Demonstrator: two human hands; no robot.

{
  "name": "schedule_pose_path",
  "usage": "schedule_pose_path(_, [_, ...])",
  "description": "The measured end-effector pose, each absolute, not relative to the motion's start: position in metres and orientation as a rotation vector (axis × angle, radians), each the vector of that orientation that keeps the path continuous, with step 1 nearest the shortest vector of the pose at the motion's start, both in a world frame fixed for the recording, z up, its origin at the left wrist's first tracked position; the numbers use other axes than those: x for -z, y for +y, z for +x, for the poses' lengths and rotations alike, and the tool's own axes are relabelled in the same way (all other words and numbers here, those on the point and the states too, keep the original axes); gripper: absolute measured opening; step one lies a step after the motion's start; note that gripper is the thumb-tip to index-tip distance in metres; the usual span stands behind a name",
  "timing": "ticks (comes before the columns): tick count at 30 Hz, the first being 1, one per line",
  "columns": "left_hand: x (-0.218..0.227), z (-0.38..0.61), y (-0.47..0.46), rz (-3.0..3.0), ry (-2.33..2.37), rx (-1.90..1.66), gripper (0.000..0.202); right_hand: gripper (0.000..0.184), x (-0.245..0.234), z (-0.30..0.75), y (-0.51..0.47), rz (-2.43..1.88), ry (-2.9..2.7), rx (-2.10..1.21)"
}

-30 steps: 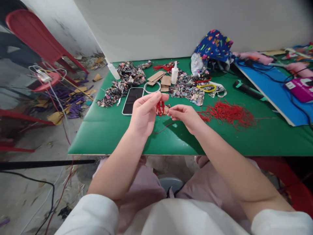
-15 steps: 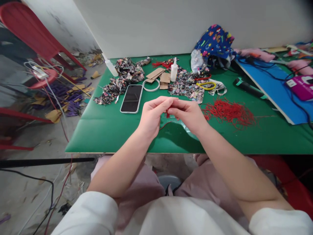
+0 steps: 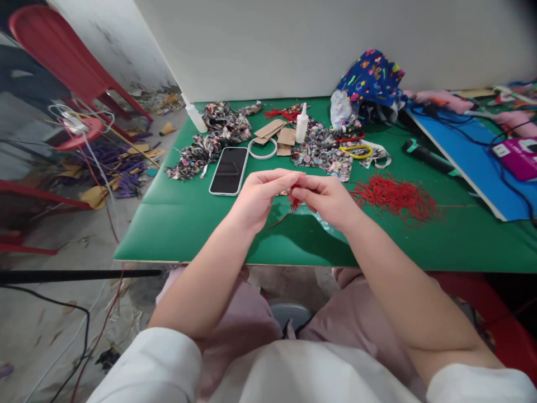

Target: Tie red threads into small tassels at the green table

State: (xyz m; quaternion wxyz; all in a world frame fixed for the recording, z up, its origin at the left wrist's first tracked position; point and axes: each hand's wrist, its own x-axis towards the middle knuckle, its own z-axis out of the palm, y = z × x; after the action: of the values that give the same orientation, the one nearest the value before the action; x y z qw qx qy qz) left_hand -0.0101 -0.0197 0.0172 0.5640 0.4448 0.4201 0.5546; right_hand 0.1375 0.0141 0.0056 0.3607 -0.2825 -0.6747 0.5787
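My left hand [image 3: 260, 196] and my right hand [image 3: 329, 197] meet above the green table [image 3: 188, 224], fingertips pinched together on a small bundle of red thread [image 3: 295, 204]. A loose red strand trails down from the bundle toward the table. Both hands are closed around it, and most of the bundle is hidden between the fingers. A pile of loose red thread [image 3: 396, 196] lies just right of my right hand.
A phone [image 3: 229, 170] lies face up left of my hands, with a white ring [image 3: 262, 148], cardboard pieces [image 3: 277, 134], a glue bottle [image 3: 301, 126], patterned fabric scraps [image 3: 323, 154] and yellow-handled scissors [image 3: 356, 150] behind. A blue board [image 3: 470, 157] with cables lies at right. Red chairs stand at left.
My hands came together: the left lowered the red tassel bundle and the right closed onto it. The bundle, earlier hanging in plain view, is now mostly covered by the fingers.
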Motion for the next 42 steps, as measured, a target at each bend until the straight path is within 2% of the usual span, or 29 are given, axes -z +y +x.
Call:
schedule_pose_path(4, [-0.019, -0.023, -0.017, 1.149, 0.847, -1.174, 0.014, 0.019, -0.004, 0.141, 0.016, -0.716, -1.771, -1.543])
schedule_pose_path(9, [-0.016, -0.023, -0.017, 1.213, 0.901, -1.222, 0.013, 0.017, -0.003, 0.140, 0.016, -0.665, -1.757, -1.579])
schedule_pose_path(15, [-0.015, -0.015, -0.018, 1.294, 1.002, -1.355, 0.014, 0.018, -0.005, 0.139, 0.016, -0.660, -1.856, -1.481])
schedule_pose_path(23, [-0.016, -0.015, -0.018, 1.311, 1.115, -1.398, 0.014, 0.017, 0.000, 0.138, 0.015, -0.703, -2.095, -1.150])
schedule_pose_path(42, [-0.013, -0.011, -0.018, 1.271, 1.170, -1.555, 0.010, 0.023, 0.000, 0.134, 0.013, -0.800, -2.132, -1.156])
